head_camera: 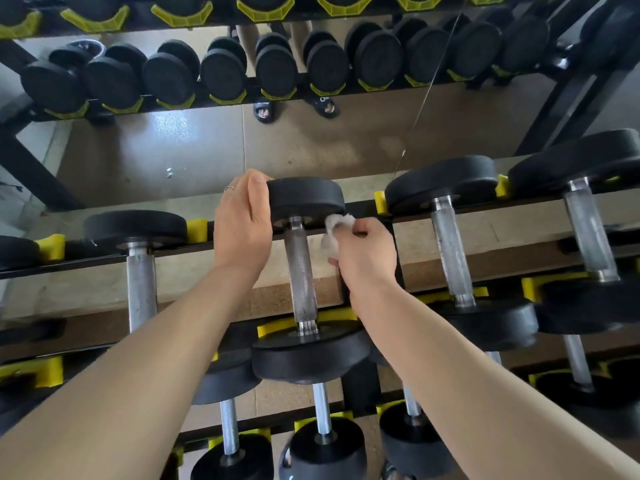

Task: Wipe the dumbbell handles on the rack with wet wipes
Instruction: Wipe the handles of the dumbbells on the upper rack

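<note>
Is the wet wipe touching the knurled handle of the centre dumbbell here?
Apart. In the head view the wet wipe, bunched in the right hand, sits right of the knurled handle, with pale background showing between them.

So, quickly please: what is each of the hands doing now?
Left hand: grips the far head of the dumbbell.
Right hand: holds a white wet wipe, beside the handle.

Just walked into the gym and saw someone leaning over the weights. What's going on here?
A person is cleaning dumbbells on the rack. The left hand holds the far head of one dumbbell to steady it. The right hand pinches a crumpled white wet wipe beside the top of that dumbbell's knurled handle. The wipe is not wrapped around the handle right now.
</note>
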{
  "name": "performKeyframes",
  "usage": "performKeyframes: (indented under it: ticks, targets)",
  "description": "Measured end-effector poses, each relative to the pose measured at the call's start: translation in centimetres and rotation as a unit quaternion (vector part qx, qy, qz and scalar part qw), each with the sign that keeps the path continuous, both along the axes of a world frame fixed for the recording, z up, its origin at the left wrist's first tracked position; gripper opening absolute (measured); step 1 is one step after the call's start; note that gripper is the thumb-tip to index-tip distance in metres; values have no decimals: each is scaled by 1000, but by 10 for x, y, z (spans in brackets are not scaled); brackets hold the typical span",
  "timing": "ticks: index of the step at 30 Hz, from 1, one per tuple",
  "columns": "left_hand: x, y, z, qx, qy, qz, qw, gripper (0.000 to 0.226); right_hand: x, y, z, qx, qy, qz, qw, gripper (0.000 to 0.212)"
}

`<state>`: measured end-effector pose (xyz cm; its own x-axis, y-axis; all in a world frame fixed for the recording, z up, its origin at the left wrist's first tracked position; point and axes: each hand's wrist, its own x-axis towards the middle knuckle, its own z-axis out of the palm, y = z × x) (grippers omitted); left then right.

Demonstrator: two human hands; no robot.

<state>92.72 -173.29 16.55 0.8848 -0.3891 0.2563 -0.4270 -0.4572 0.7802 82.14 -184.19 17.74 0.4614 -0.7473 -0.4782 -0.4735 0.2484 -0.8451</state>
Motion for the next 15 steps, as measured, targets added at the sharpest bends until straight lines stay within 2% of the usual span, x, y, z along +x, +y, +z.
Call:
performKeyframes:
  ticks: [2, 5, 7, 11, 15]
  targets:
    - [3, 4, 11, 54, 21, -22, 998, 44, -20, -18, 18, -74, -26, 31, 996, 11]
    - [2, 6, 30, 130, 2, -14, 991, 37, -47, -50, 32, -205, -23, 68, 976, 8]
    - [-9, -14, 44, 98, -13, -19, 995, 36, -62, -72, 30, -280, -21, 80, 956, 9]
    - [-45, -90, 53, 86, -36, -134, 987, 42, -85, -108, 14, -417, -22, 157, 895, 10]
    - [-70, -150, 44, 80, 17, -173, 982, 41, -89, -136, -3, -503, -32, 212, 837, 8]
